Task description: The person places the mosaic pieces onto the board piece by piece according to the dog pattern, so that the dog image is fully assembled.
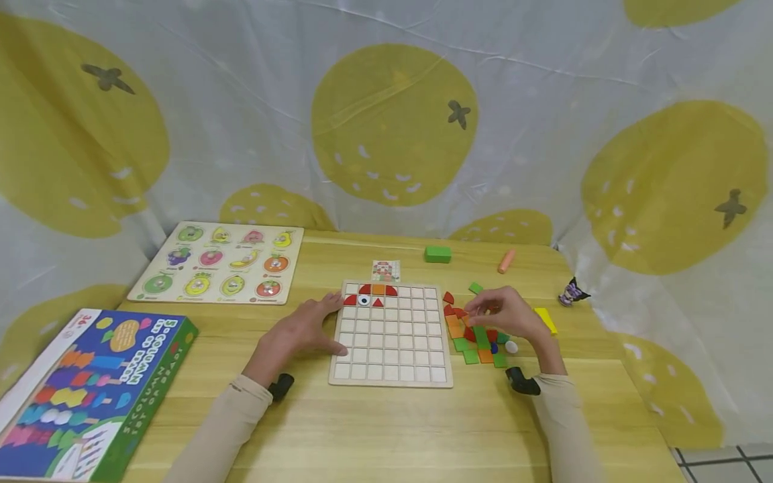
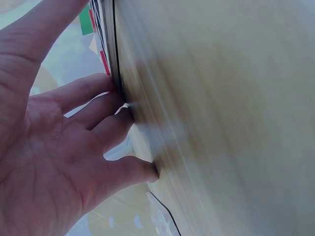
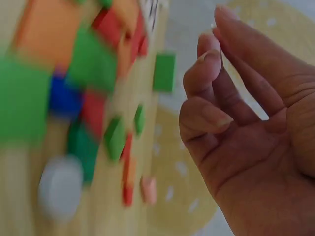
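Observation:
My left hand [image 1: 306, 325] rests at the left edge of a wooden grid board [image 1: 392, 335], fingers spread, thumb over its lower left cells. The left wrist view shows the fingertips [image 2: 150, 171] against the wood. Along the board's top rows sit red rounded pieces [image 1: 350, 301], an orange square [image 1: 378, 290], an eye disc [image 1: 364, 300] and a red triangle [image 1: 377, 303]. My right hand [image 1: 504, 312] hovers over a pile of flat coloured pieces [image 1: 471, 357], fingers bent, thumb and index tips close together. No piece shows between them in the right wrist view.
A picture card [image 1: 386, 270] lies behind the board. Further back are a green block [image 1: 437, 254] and an orange stick [image 1: 506, 261]; a small figurine [image 1: 572, 292] stands right. At left are a fruit puzzle [image 1: 225, 258] and a game box [image 1: 96, 389]. A patterned curtain [image 1: 519, 60] hangs behind.

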Demonstrator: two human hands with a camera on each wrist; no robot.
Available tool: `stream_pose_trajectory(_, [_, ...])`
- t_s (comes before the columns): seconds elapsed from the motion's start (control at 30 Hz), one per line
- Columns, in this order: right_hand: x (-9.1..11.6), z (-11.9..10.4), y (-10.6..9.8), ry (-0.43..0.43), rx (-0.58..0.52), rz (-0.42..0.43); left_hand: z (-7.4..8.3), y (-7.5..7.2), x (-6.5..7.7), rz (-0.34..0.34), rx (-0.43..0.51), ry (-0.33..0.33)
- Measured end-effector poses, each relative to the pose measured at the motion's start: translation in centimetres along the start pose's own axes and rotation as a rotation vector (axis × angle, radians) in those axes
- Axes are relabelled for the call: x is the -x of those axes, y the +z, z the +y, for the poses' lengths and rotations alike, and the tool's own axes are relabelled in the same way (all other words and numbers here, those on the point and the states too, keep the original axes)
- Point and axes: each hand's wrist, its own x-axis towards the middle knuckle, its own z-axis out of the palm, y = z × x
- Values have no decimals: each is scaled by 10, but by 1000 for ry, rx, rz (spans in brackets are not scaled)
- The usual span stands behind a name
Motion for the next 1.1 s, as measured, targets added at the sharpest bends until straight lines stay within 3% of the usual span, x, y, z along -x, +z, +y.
stream_pose_trajectory(0.2, [41, 36, -27, 89, -20, -8, -3, -2, 2, 10, -1, 4])
stream_pose_trajectory(0.4, [62, 56, -34, 195, -28, -14, -4, -2, 3, 1, 8, -11])
stream_pose_trajectory(0.83, [65, 53, -29, 256, 62, 19, -1, -1, 2, -4, 14, -5])
stream_pose_trajectory(1.1, [65, 47, -29, 214, 108, -40, 3, -1, 2, -5, 23, -10])
